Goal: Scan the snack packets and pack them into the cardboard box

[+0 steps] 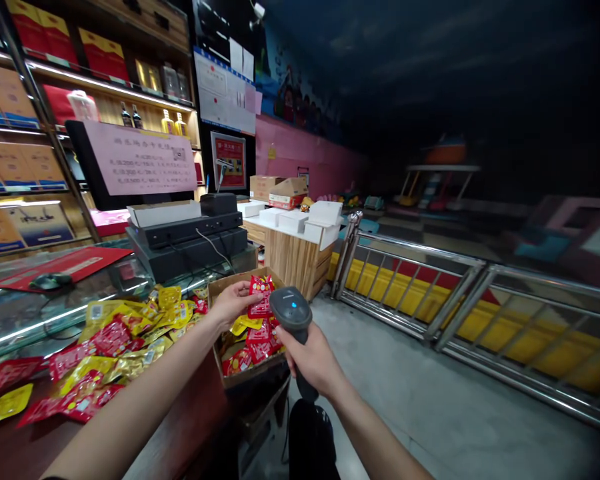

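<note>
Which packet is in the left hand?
The red packet pinched in the left hand, beside the barcode scanner; the other red and yellow packets lie in the cardboard box or on the counter.

Steel railing (457, 298), mouse (50, 282), pink wall (310, 155)

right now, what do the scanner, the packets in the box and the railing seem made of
The scanner seems hard plastic, dark, its smooth surface softly shining. The packets look like glossy plastic or foil film, crinkled with glints. The railing looks like polished metal, perhaps stainless steel, catching bright streaks.
</note>
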`<state>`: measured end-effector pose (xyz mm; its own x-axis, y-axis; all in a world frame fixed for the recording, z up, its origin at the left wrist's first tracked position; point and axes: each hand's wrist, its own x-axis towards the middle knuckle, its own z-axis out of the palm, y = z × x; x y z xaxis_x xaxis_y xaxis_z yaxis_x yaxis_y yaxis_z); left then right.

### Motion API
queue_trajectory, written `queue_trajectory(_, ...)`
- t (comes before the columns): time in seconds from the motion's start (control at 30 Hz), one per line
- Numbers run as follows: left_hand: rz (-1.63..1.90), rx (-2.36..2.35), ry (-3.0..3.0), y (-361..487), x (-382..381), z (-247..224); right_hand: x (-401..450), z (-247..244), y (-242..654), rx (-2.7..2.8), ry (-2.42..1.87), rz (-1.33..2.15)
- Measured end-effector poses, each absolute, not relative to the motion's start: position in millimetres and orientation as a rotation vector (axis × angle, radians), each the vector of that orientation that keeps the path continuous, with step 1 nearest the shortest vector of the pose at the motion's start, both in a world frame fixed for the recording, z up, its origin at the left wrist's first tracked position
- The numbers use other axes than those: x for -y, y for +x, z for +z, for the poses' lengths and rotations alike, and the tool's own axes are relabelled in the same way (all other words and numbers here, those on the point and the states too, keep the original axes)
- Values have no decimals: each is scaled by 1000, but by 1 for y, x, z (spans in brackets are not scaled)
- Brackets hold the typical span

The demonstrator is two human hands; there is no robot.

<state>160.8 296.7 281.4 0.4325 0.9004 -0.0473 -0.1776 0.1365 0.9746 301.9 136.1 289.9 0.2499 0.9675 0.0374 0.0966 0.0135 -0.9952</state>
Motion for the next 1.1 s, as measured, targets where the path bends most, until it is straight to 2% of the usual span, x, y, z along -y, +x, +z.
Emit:
queue_trajectory(0.47,936,-811,1192,155,-296,281,-145,280,298,1111,-1333,957)
queue_trajectory(0.73,1091,-835,1152,137,-317,296,-148,280,305,1104,-1331,955)
queue_trajectory(0.93,822,-861,1346,113,-308,297,-150,278,304,1092,-1335,958)
queue_trajectory(1.1,844,-925,1414,101,-303,296,-152,276,297,1127,-1340,957)
